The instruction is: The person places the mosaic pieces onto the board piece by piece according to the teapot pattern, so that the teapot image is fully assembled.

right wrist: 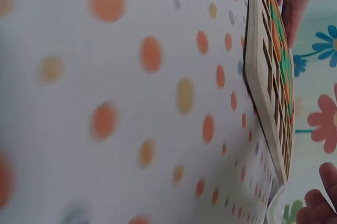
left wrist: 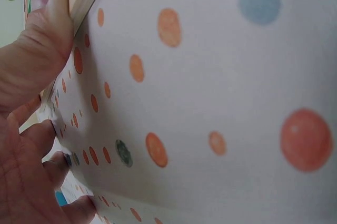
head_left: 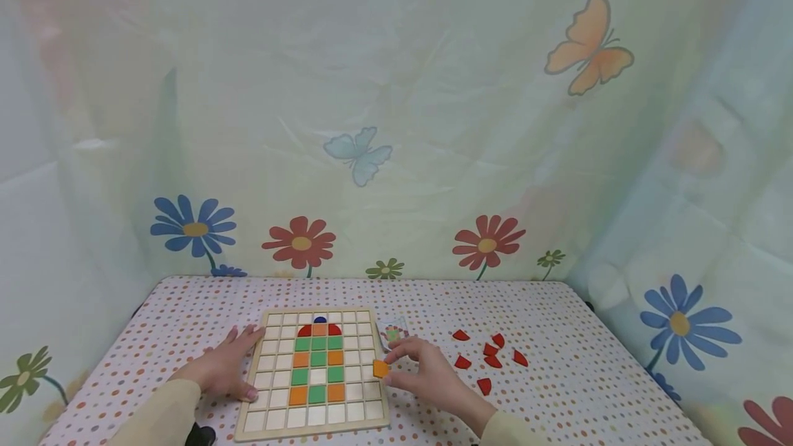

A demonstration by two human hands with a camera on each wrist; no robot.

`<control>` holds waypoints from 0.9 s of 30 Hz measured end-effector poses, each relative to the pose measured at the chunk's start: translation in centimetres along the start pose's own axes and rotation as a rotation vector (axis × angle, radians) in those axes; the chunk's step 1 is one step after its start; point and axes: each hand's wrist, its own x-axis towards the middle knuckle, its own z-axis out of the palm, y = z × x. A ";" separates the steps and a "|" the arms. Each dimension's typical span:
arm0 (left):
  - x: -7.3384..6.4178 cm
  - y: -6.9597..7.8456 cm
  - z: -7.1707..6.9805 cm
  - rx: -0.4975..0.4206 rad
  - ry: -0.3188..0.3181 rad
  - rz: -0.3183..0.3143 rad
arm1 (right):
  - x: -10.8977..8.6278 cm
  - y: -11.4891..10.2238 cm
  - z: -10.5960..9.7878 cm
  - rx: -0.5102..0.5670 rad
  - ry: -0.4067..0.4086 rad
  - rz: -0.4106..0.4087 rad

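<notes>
A wooden grid board (head_left: 312, 428) lies on the table, with green tiles (head_left: 319, 343), orange tiles (head_left: 298, 395), red rounded pieces (head_left: 304, 330) and a small blue piece (head_left: 319, 320) set in its middle columns. One cell (head_left: 318, 376) among the coloured tiles shows pale. Between thumb and fingertips my right hand (head_left: 427, 376) pinches an orange tile (head_left: 380, 369) over the board's right edge. My left hand (head_left: 221, 366) rests against the left edge, fingers spread; the left wrist view shows its thumb (left wrist: 47, 29) on the rim. In the right wrist view, the orange tile is out of sight.
Several loose red pieces (head_left: 489, 349) lie scattered on the dotted tablecloth (head_left: 557, 377) right of my right hand. A picture card (head_left: 394, 331) lies beside the board's upper right side, partly behind my fingers. A flowered cloth backdrop (head_left: 384, 74) hangs behind the table.
</notes>
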 end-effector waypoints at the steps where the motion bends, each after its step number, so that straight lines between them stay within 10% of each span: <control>1: 0.0 0.0 0.0 0.000 0.000 0.002 | 0.4 -0.2 0.4 0.000 -0.002 -0.005; 27: 1.2 -0.9 0.5 -0.025 0.005 -0.024 | 6.4 -3.3 7.1 -0.198 -0.087 -0.034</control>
